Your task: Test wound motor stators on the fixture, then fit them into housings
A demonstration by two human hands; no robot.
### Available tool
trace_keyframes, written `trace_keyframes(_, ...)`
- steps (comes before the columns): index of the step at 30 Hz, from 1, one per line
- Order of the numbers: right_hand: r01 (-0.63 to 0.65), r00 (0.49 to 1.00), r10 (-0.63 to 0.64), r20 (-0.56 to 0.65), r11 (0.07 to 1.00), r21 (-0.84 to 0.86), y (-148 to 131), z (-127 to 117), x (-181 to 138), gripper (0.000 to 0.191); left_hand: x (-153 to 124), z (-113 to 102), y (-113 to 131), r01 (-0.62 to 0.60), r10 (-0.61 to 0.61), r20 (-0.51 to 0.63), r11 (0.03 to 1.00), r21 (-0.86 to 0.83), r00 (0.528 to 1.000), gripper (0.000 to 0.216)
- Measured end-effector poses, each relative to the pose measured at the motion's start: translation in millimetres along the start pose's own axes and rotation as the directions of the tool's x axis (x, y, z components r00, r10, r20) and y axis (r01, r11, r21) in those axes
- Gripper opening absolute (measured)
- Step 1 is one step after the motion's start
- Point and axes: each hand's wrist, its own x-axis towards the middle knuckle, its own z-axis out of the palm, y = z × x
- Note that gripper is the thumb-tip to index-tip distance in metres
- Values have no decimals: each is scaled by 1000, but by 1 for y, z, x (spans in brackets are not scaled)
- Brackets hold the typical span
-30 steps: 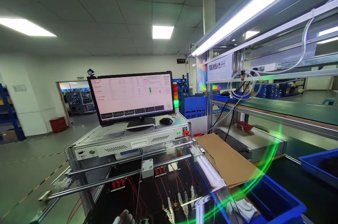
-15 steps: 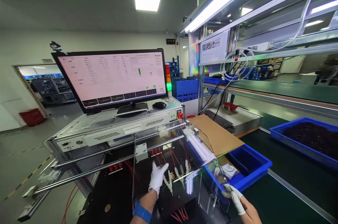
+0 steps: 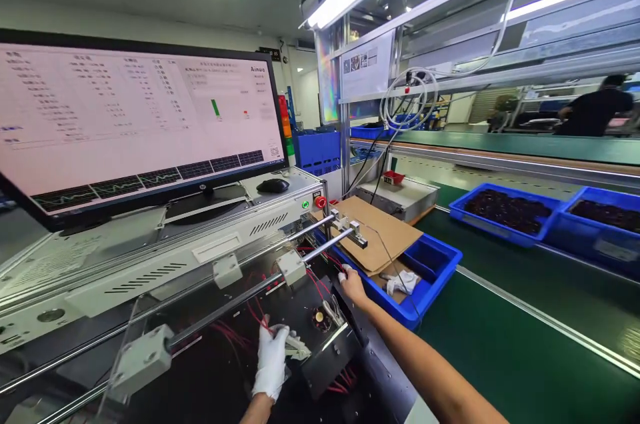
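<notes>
Annoyingly, L hand (image 3: 273,361) over pale clip (image 3: 299,348), R hand (image 3: 353,285) by red wires (image 3: 314,279), fingertips hidden, grips unreadable.

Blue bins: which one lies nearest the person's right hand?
The blue bin under the cardboard sheet, beside the right hand; the other two, holding dark parts, sit farther away.

Two steel rails (image 3: 225,307) bar the way to the black fixture bed (image 3: 210,377), red wires (image 3: 227,336) crowding beneath; rightward, the green belt (image 3: 500,357) beside the blue bin (image 3: 433,287) lies open.

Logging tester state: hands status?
Left hand on white clip, grip unclear. Right hand by red wires, fixture edge. Blue bin alongside.
</notes>
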Motion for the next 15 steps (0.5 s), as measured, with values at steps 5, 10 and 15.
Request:
trace_keyframes(5, 60, 979, -22, 202, 981, -183, -5, -6, -5, 31, -1, -8, 18, -19, 19, -17, 1000, -11, 1000, 66)
trace_keyframes(10, 129, 934, -21, 357, 951, -281, -18, 7, -25, 36, -3, -6, 31, -79, 80, -43, 997, 6, 996, 58)
trace_keyframes(15, 127, 943, -9, 334, 934, -333, -21, -12, -24, 31, -25, -5, 63, -75, 87, -66, 984, 159, 994, 22)
